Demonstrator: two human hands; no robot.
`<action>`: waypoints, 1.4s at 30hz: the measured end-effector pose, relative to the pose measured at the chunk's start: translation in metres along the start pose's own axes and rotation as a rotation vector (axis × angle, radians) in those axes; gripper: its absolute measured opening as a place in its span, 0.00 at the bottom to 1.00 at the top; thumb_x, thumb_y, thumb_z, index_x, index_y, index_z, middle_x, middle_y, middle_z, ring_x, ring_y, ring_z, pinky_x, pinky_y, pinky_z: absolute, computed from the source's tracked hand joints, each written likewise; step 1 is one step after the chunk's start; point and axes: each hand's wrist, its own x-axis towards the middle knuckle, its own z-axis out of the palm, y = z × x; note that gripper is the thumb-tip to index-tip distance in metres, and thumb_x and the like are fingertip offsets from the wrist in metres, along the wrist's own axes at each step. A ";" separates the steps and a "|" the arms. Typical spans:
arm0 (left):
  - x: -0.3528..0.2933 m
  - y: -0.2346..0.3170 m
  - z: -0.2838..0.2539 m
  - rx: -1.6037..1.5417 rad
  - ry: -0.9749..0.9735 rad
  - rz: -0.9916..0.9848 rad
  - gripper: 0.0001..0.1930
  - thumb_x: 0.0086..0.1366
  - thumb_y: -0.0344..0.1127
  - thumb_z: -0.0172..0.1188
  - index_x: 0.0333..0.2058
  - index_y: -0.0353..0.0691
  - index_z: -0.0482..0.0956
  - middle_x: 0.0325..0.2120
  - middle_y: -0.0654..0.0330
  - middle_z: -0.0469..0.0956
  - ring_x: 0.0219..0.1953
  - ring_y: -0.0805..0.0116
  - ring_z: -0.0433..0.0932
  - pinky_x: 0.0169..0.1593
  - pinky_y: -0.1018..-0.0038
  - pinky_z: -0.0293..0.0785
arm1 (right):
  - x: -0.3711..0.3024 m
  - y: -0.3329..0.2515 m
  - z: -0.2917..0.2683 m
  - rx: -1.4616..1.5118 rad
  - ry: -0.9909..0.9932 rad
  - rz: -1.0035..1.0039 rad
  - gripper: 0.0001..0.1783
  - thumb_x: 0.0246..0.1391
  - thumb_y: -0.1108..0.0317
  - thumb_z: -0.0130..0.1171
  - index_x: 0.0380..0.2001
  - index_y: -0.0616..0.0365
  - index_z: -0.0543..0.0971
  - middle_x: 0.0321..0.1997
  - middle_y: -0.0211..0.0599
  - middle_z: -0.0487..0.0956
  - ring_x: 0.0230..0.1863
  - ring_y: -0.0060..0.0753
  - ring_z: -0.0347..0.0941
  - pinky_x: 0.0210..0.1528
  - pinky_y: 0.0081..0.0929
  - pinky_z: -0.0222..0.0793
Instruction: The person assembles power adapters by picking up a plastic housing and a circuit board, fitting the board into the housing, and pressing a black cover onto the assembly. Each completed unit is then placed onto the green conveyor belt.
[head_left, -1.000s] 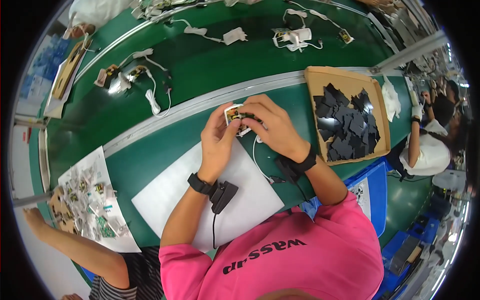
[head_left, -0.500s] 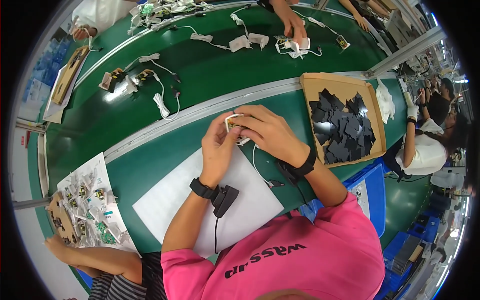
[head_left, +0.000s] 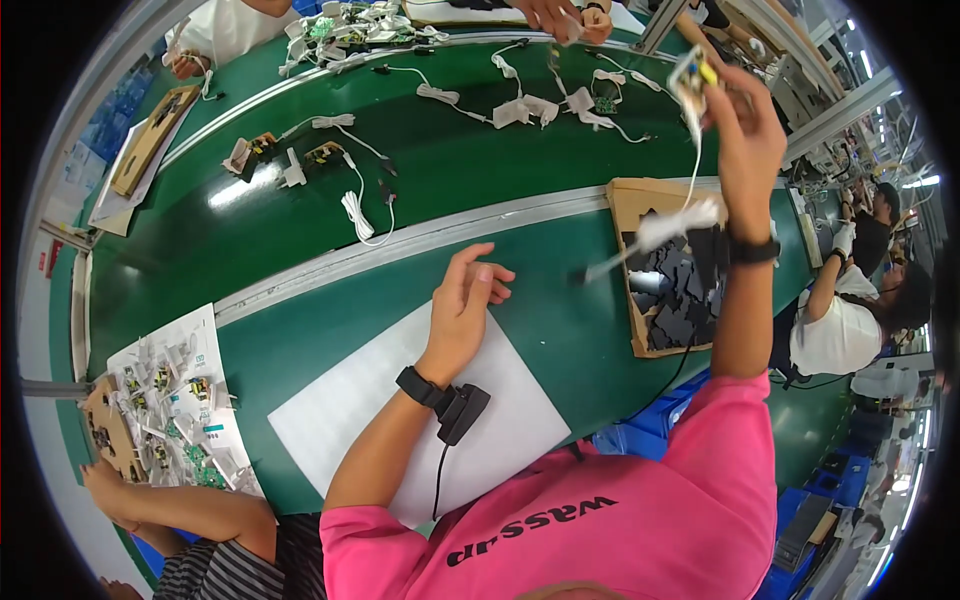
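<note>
My right hand (head_left: 748, 140) is raised over the far right of the green bench, closed on an opened charger (head_left: 690, 82) with a circuit board and yellow part showing. Its white cable (head_left: 680, 225) dangles below, blurred, above a cardboard box (head_left: 628, 205) of thin black sheets (head_left: 680, 300). My left hand (head_left: 462, 315) hovers over the far edge of a white foam sheet (head_left: 530, 400). Its fingers are loosely bent and apart, with nothing in them.
Beyond a metal rail (head_left: 400, 228), a green belt (head_left: 200, 270) carries several charger parts with cables, including a white charger housing (head_left: 525, 110). At left, a co-worker's arm (head_left: 200, 505) lies near a board of parts (head_left: 215, 400). Other people's hands (head_left: 555, 18) work across the belt.
My right hand has moved from beside my left hand to the far right, carrying the charger and its cable. My left hand has let go of it. Parts on the belt have shifted right.
</note>
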 end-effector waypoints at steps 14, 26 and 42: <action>-0.006 0.003 -0.008 0.105 -0.050 0.001 0.13 0.71 0.32 0.44 0.51 0.35 0.67 0.34 0.55 0.78 0.32 0.71 0.76 0.39 0.75 0.74 | 0.068 0.150 0.051 -0.445 -0.328 -0.137 0.10 0.54 0.68 0.52 0.39 0.56 0.78 0.37 0.49 0.80 0.41 0.46 0.77 0.43 0.37 0.72; -0.004 -0.002 -0.009 0.174 -0.081 -0.026 0.14 0.72 0.34 0.44 0.51 0.34 0.68 0.35 0.56 0.78 0.33 0.72 0.75 0.40 0.76 0.72 | 0.052 0.237 0.146 -0.722 -0.565 0.169 0.20 0.54 0.53 0.54 0.40 0.59 0.77 0.46 0.50 0.78 0.47 0.57 0.74 0.50 0.44 0.68; -0.010 0.003 -0.038 -0.066 -0.083 0.061 0.20 0.73 0.45 0.39 0.51 0.34 0.68 0.33 0.56 0.79 0.34 0.70 0.77 0.43 0.74 0.73 | -0.087 -0.067 0.066 -0.427 -0.166 -0.705 0.14 0.44 0.78 0.60 0.38 0.63 0.78 0.39 0.45 0.79 0.39 0.44 0.77 0.40 0.30 0.73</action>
